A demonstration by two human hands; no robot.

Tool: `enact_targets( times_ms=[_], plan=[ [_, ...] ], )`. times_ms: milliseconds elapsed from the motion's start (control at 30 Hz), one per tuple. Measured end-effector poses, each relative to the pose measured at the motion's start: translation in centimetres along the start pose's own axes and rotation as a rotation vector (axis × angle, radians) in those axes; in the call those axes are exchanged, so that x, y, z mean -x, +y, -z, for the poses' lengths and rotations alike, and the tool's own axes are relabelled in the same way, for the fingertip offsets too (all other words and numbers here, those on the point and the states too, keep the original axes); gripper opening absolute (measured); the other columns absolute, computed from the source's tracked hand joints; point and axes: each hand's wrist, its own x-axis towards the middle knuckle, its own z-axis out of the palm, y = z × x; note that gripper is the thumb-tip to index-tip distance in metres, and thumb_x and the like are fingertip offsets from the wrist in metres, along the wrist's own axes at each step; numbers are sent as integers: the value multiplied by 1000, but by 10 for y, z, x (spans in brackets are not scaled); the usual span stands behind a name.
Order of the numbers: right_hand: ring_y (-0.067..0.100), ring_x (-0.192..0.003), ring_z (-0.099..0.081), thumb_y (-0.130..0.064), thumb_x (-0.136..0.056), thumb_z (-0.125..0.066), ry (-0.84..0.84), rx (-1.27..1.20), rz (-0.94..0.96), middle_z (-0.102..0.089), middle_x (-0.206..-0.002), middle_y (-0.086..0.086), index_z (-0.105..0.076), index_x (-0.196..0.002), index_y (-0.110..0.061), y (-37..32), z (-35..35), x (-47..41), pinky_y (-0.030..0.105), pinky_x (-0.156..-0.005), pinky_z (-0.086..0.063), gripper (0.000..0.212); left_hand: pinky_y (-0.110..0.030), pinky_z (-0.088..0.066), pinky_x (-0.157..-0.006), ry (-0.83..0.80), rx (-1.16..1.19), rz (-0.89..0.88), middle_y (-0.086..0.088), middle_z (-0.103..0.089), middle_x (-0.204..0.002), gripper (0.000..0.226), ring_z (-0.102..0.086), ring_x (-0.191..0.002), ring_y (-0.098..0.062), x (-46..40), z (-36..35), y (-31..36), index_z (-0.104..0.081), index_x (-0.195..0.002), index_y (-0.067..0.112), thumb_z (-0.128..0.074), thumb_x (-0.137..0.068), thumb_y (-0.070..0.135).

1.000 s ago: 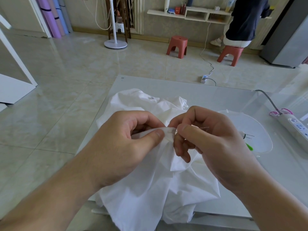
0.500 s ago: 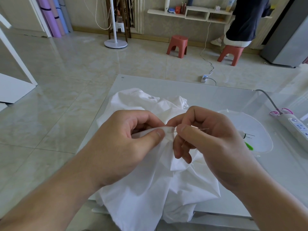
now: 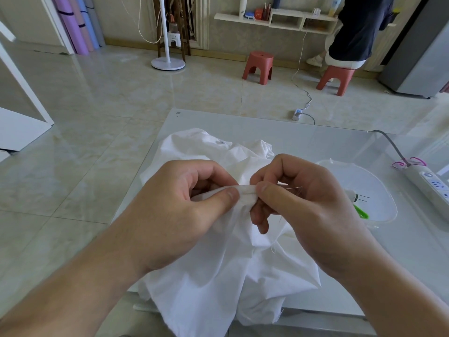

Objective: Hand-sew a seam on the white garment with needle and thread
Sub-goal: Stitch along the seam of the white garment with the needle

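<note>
Pinching a raised fold of the white garment (image 3: 218, 276) between thumb and curled fingers, the left hand (image 3: 175, 212) holds the seam edge up and taut above the table (image 3: 315, 142). The right hand (image 3: 308, 210) meets it thumb to thumb, its fingers clamped on the needle (image 3: 292, 188), whose thin shaft shows faintly behind the thumb, pointing toward the table's right edge. Any thread is too fine to trace. The garment lies bunched across the table's left half and spills over the near edge. A clear plastic tray (image 3: 379, 190) holding spare needles and something green sits near the right edge, with a power strip (image 3: 430, 183) beyond it. My reading is that a stitch is mid-way, the needle entering the fold. Next, the point must be driven through both layers and caught on the far side, without puckering.
</note>
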Motion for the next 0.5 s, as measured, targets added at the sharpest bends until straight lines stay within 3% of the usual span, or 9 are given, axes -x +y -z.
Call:
enact_targets(
  times_ms=[500],
  plan=[
    [23,-55,-65,15,-94,-59,26,55,-6,-67,-76,4,-56,-73,0,0,0,0,26,-59,-52,26,-35,-55,-73,26,-1,1,3,-77,-78,12,-73,-76,-18,0,0,-2,-78,-85,31,-70,-84,39]
  ],
)
